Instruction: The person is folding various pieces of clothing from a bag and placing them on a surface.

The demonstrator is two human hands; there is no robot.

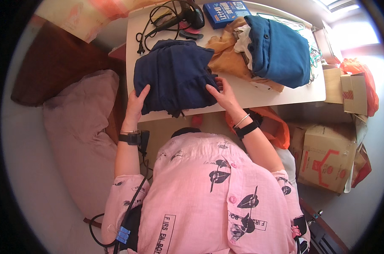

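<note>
Dark navy folded clothing (pixel 176 76) lies in a thick bundle at the near edge of the white table, part of it hanging past the edge. My left hand (pixel 137 103) grips its lower left side, thumb on top and the other fingers hidden. On its right side my right hand (pixel 223 93) takes hold, thumb over the cloth and fingertips behind it. To the right, a folded teal-blue garment (pixel 279 52) with a dark button rests on a tan cloth (pixel 225 60) and a whitish cloth (pixel 243 41).
The white table (pixel 293 95) also bears a black hair dryer (pixel 179 19) with a coiled cord, a blue box or book (pixel 225 14) with printing, and green wire hangers (pixel 314 55). An orange plastic bag (pixel 276 130) and a cardboard box (pixel 327 158) stand below right. Pinkish fabric (pixel 81 127) covers something left.
</note>
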